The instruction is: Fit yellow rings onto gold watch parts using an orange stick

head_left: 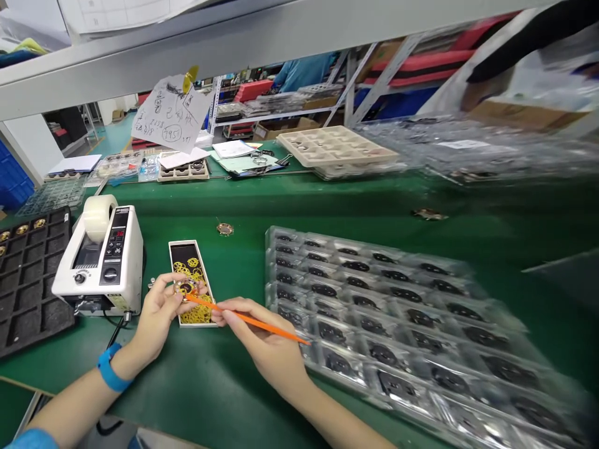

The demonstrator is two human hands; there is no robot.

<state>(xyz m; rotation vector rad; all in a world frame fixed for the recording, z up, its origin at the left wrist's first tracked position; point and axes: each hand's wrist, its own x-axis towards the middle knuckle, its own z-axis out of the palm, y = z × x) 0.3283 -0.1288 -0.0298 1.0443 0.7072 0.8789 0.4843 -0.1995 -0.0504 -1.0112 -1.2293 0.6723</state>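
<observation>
My left hand point(159, 312), with a blue band at the wrist, pinches a small round gold part that looks like a watch case point(186, 289). In my right hand point(266, 340) is a slim orange pointed stick point(262, 324), gripped like a pen. Its tip reaches the gold part; whether it presses on it I cannot tell. Beneath both hands lies a narrow white-rimmed box point(206, 280) with many yellow rings point(196, 315) in it. Another round gold-edged part point(225, 229) rests on the green table behind the box.
A tape dispenser point(103, 268) stands left of the box, beside a black compartment tray point(32, 280) holding several gold parts. Clear plastic trays of black parts point(374, 299) spread across the right. Behind are a beige tray point(337, 146), papers and an overhead shelf edge point(281, 43).
</observation>
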